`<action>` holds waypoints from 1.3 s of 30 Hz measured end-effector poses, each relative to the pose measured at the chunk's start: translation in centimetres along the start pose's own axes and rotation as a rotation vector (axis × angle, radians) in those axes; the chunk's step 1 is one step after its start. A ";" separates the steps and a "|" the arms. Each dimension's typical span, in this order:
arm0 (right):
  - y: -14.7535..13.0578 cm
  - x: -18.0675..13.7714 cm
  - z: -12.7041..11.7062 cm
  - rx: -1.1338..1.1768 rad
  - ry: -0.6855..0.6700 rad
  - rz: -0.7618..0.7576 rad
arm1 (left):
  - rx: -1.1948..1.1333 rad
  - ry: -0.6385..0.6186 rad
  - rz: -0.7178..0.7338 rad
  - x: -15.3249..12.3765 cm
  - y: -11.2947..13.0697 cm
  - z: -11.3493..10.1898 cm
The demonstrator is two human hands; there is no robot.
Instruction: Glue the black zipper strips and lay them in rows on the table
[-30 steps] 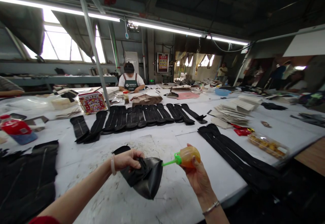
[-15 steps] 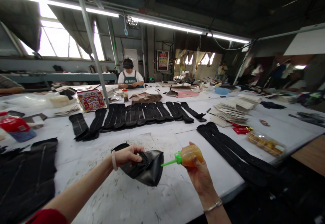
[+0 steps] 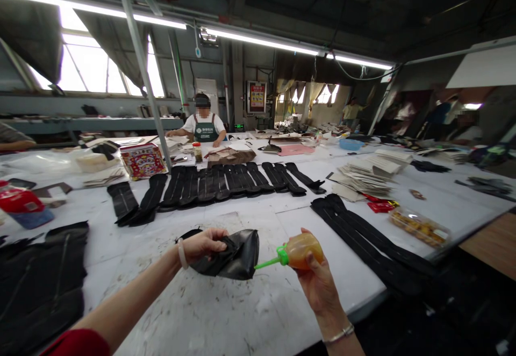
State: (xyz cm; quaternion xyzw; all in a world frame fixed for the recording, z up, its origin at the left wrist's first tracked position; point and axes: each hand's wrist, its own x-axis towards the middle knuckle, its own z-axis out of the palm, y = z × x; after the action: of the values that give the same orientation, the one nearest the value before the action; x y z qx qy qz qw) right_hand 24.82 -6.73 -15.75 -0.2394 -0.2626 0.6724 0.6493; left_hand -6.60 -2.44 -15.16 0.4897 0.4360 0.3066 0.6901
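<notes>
My left hand (image 3: pixel 207 243) pinches a folded black leather piece (image 3: pixel 242 256) above the white table (image 3: pixel 226 313). One end of the piece flares out toward the right. In my right hand (image 3: pixel 316 275) is a squeeze bottle (image 3: pixel 304 251) of amber liquid, lying on its side with a green nozzle (image 3: pixel 268 263) pointing left. The nozzle's tip is at the right edge of the leather; whether it touches I cannot tell. My fingers wrap round the bottle's body.
A row of black leather pieces (image 3: pixel 217 184) lies across the table, with more long ones (image 3: pixel 363 232) at right and a dark stack (image 3: pixel 44 270) at left. Beyond are a plastic food box (image 3: pixel 419 227), cardboard sheets (image 3: pixel 366 176), a metal post (image 3: pixel 143 65) and a person in an apron (image 3: pixel 205 125).
The leather's flared end has tilted upward, its lower edge rising. The bottle stays close to it, nearly unmoved. Across the table, the person's hands have spread apart.
</notes>
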 end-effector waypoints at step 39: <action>0.0 2.7 0.5 0.131 0.241 -0.251 | 0.068 0.241 -0.063 -2.0 4.9 5.9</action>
State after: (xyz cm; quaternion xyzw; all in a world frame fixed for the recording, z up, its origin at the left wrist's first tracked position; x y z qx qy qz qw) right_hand 24.34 -4.04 -15.32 -0.2408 -0.1665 0.5683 0.7690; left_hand -2.14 -4.89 -9.13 0.4584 0.5409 0.3267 0.6250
